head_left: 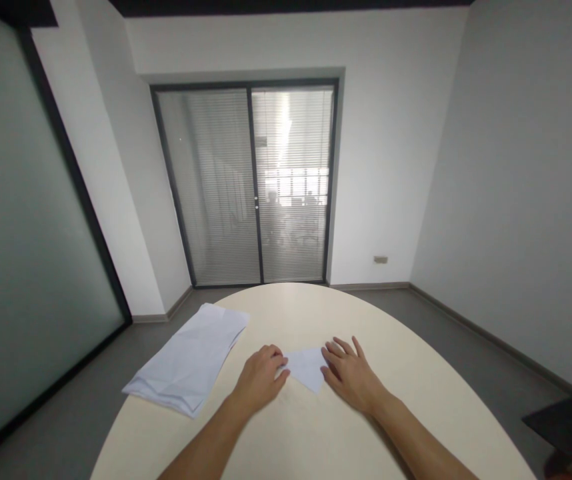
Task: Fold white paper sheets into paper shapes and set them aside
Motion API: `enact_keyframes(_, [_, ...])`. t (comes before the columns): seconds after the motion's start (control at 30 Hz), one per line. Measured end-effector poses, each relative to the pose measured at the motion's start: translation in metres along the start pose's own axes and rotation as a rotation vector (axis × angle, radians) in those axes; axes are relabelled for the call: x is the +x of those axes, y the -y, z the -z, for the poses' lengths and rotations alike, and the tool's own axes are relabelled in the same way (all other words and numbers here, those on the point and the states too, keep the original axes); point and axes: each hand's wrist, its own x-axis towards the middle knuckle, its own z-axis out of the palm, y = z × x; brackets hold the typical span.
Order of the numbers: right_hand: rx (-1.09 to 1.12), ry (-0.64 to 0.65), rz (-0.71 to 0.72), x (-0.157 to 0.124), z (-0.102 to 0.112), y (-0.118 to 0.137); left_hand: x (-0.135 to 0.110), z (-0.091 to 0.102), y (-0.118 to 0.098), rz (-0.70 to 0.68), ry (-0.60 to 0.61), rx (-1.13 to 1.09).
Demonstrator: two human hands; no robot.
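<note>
Near the table's [416,373] middle, the left hand [261,377] with curled fingers and the right hand [351,377] with spread fingers press a folded paper [307,367], tip pointing toward the near edge. Paper stack [191,363] overhangs the left edge.

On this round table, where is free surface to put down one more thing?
Free: the far half of the table, beyond both hands; the right side, right of the right hand; the near strip between the forearms. Crowded: the left edge under the paper stack, and the centre, where the left hand and right hand press the folded paper.
</note>
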Motion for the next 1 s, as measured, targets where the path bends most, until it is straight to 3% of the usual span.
enact_keyframes(0.2, [0.207,0.195,0.109,-0.001,0.0023,0.0043,-0.0005,-0.0009,0.0011,-0.051,0.009,-0.047])
enact_keyframes(0.4, [0.237,0.255,0.109,-0.0033,0.0022,0.0079,-0.0024,-0.0058,0.0051,-0.092,0.055,-0.075])
enact_keyframes(1.0, [0.24,0.18,0.101,-0.0019,-0.0002,0.0069,-0.0016,-0.0013,0.0002,-0.109,0.102,-0.047])
